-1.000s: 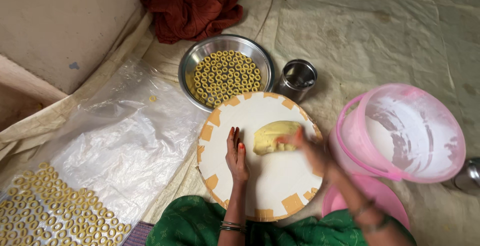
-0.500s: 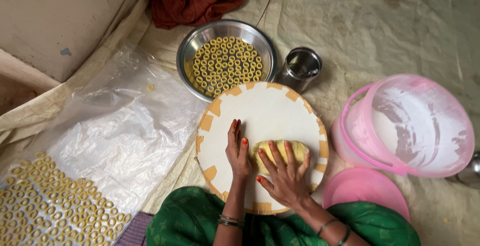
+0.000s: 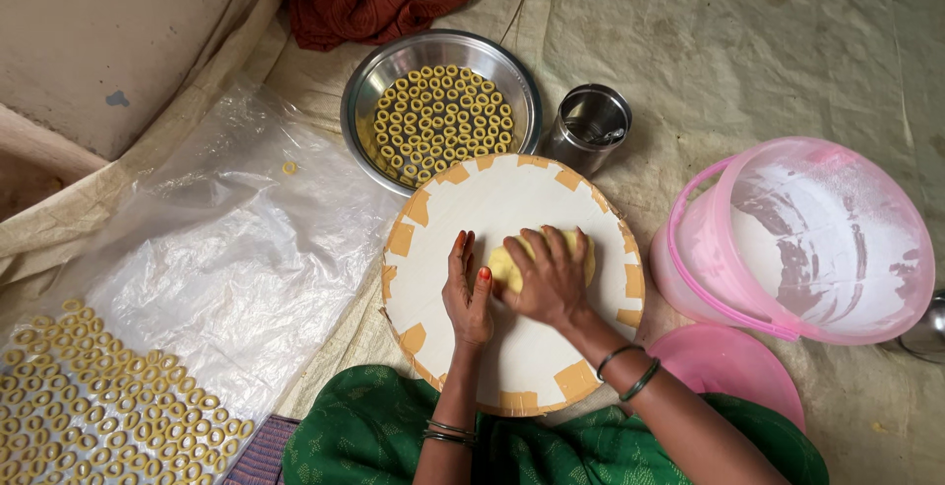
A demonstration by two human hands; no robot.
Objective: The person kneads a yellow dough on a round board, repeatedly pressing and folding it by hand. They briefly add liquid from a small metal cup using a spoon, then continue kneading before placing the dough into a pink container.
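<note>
A lump of yellow dough [image 3: 507,262] lies on a round white board [image 3: 492,199] with tan patches round its rim. My right hand [image 3: 547,276] lies palm-down over the dough, fingers curled on it, covering most of it. My left hand [image 3: 467,291] rests flat on the board, its fingers straight, against the dough's left side. Both wrists wear dark bangles. A green garment fills the bottom of the head view.
A steel bowl [image 3: 374,81] of small yellow dough rings stands behind the board, a steel cup [image 3: 588,127] to its right. A pink tub [image 3: 797,239] dusted with flour and its pink lid [image 3: 724,367] are at right. Several rings [image 3: 89,416] dry on a plastic sheet [image 3: 217,258] at left.
The dough was at the board's right with my right hand reaching for it. My right hand has drawn it toward the middle and now presses on it; the left hand stayed put.
</note>
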